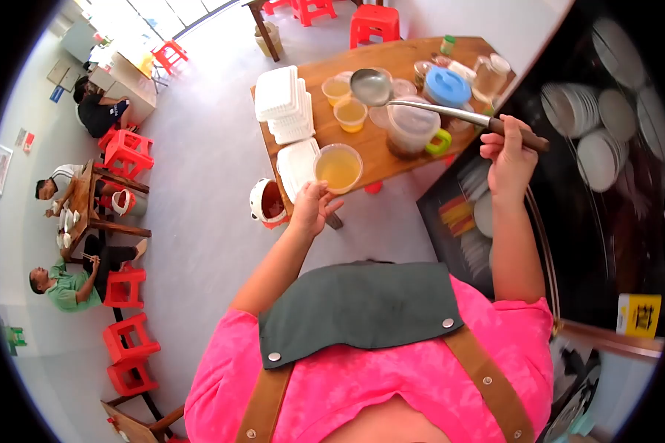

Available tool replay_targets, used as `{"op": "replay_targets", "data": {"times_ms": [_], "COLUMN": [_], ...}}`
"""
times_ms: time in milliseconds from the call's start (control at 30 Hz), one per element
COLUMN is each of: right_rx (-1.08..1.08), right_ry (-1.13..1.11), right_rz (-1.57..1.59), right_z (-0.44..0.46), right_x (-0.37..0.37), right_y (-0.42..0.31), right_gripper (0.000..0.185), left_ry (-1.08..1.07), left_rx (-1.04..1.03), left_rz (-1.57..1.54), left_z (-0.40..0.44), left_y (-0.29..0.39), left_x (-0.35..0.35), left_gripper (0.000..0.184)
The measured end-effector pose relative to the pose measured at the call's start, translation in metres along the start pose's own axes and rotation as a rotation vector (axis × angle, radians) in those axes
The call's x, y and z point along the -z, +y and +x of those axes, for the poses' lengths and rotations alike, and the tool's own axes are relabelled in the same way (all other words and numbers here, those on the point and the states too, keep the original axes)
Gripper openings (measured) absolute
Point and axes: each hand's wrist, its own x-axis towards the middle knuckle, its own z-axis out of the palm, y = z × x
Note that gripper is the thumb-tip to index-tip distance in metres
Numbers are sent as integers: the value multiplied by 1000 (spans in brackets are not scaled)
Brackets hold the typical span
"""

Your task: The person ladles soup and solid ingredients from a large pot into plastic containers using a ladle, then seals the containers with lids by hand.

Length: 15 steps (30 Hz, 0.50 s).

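Observation:
My right hand (510, 156) is wrapped round the dark handle of a long metal ladle (372, 87). The ladle reaches left over the table, its bowl above the tubs there. At the table's near edge, my left hand (315, 208) has its fingertips at the rim of a round clear plastic tub (338, 168) of yellowish liquid. Thumb and finger appear to pinch that rim, while the other fingers curl loosely below. Smaller tubs of similar liquid (350, 114) stand behind it. A lidded clear jug (412, 127) with a green handle is under the ladle's shaft.
White foam boxes (284, 103) are stacked on the wooden table's (391, 166) left end, beside a blue-lidded container (446, 87). A bin (267, 201) stands below. At right, a dark cabinet holds plates (598, 159). People sit among red stools (128, 153) at far left.

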Motion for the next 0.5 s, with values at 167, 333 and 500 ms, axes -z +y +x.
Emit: {"op": "replay_targets", "data": {"times_ms": [167, 333, 500], "right_rx": [37, 110, 200], "right_ry": [86, 300, 619], "right_rz": [-22, -37, -156], "right_z": [-106, -246, -399], "right_x": [71, 154, 224], "right_y": [-71, -147, -237], "right_gripper": [23, 22, 21], "left_ry": [-127, -300, -422], "left_rx": [53, 143, 333], "left_rz": [42, 131, 196], "left_z": [-46, -105, -191], "left_y": [-28, -76, -131], "left_x": [-2, 6, -20], "left_gripper": [23, 23, 28]}}
